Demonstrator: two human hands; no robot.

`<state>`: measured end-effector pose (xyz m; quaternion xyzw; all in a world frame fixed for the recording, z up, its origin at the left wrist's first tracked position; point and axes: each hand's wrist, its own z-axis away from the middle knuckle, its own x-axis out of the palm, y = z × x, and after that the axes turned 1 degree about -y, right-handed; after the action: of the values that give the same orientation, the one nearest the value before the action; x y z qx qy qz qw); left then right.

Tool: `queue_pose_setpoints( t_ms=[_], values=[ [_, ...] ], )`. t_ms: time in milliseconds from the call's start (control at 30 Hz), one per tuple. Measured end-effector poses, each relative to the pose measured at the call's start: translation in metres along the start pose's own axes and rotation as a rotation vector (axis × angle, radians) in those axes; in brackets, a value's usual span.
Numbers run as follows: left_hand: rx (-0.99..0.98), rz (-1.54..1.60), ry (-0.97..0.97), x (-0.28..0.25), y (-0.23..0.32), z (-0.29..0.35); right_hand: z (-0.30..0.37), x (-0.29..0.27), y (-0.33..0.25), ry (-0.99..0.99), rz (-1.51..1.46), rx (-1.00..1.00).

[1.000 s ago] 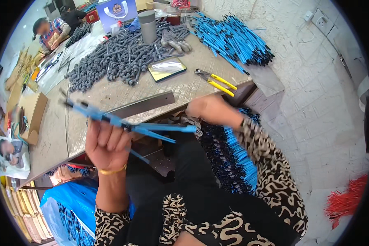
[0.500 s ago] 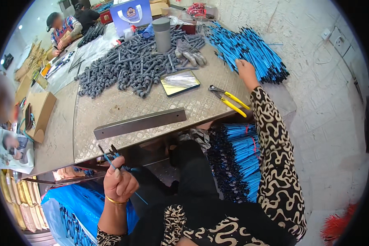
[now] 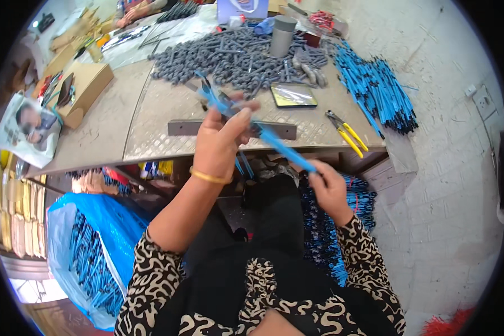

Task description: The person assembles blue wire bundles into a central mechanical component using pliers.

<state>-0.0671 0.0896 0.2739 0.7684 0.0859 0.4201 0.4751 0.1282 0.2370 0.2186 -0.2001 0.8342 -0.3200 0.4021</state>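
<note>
My left hand [image 3: 217,143] is raised in front of the table edge, its fingers closed round several thin blue rods with black ends, smeared by motion. My right hand [image 3: 330,191], lower and to the right, pinches the near end of a blue rod [image 3: 285,150] that slants up to my left hand. Behind the hands, a grey metal bar [image 3: 185,128] lies along the table's front edge. On the table at the right is a pile of similar blue rods [image 3: 375,89].
Dark grey ribbed plastic parts [image 3: 224,59] heap across the table, with a grey cylinder [image 3: 283,36] among them. Yellow-handled cutters [image 3: 347,134] and a shallow tin [image 3: 294,96] lie nearby. An open blue bag [image 3: 115,224] of rods stands lower left; a cardboard box [image 3: 87,92] is at left.
My right hand has come from the blue rod pile to my left hand, with a rod in it. My left hand has risen and moved right. The view has shifted.
</note>
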Motion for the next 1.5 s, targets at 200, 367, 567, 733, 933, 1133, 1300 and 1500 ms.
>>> queue_pose_setpoints(
  t_ms=[200,367,567,733,933,1133,1300,1500],
  values=[
    [-0.168,-0.007,-0.027,-0.012,0.005,0.017,0.004,0.009,-0.029,-0.335,-0.423,0.293],
    [-0.131,0.107,-0.141,-0.019,0.010,0.024,-0.002,0.010,-0.022,-0.352,-0.588,0.319],
    [-0.171,0.116,-0.243,-0.025,0.016,0.030,-0.005,0.017,-0.035,-0.454,-0.747,0.519],
    [-0.142,0.169,-0.119,-0.025,0.011,0.029,0.003,0.026,-0.021,-0.272,-0.565,0.161],
    [-0.063,-0.102,0.209,-0.060,0.008,0.030,0.003,0.014,-0.030,-0.243,-0.886,0.481],
    [-0.031,-0.002,0.312,-0.053,0.010,0.046,0.002,0.020,-0.031,-0.193,-0.519,0.200],
    [0.188,-0.096,0.385,-0.024,-0.001,0.038,0.006,0.034,-0.038,-0.096,-0.011,-0.250],
    [0.372,-0.167,0.428,-0.017,-0.006,0.038,0.010,0.036,-0.036,0.027,0.194,-0.399]
  ],
)
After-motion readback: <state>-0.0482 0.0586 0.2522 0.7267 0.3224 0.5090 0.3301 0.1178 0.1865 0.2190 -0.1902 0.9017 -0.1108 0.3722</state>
